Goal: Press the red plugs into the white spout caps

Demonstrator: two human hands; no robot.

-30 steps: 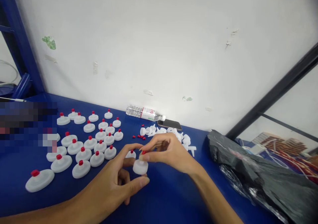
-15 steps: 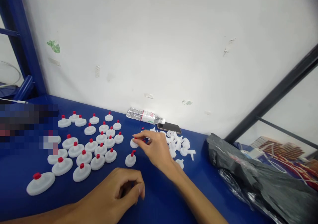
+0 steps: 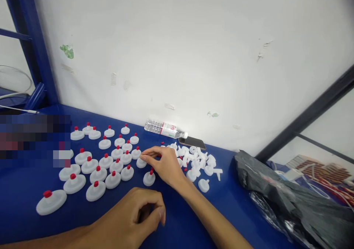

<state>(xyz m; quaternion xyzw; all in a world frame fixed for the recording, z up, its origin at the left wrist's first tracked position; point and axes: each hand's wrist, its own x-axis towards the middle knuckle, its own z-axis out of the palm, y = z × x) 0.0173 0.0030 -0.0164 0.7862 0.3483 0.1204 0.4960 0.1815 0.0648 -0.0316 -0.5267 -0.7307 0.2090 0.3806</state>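
My right hand (image 3: pixel 164 165) reaches forward over the blue table (image 3: pixel 221 208), its fingertips pinched on the top of a white cap (image 3: pixel 141 163) at the right edge of a group of several white caps with red tips (image 3: pixel 106 162). Another red-tipped cap (image 3: pixel 149 178) stands just under that hand's thumb side. My left hand (image 3: pixel 136 214) rests near the front edge with its fingers curled in and nothing visible in them. A pile of loose white parts (image 3: pixel 197 163) lies just right of my right hand.
A clear water bottle (image 3: pixel 166 129) lies on its side by the white wall, with a dark phone (image 3: pixel 192 143) next to it. A black plastic bag (image 3: pixel 276 190) fills the right side. A blue frame post (image 3: pixel 24 39) stands at far left.
My right hand has carried the capped piece away from my left hand to the cluster's right edge and lowered it to the table. My left hand let go and curled shut.
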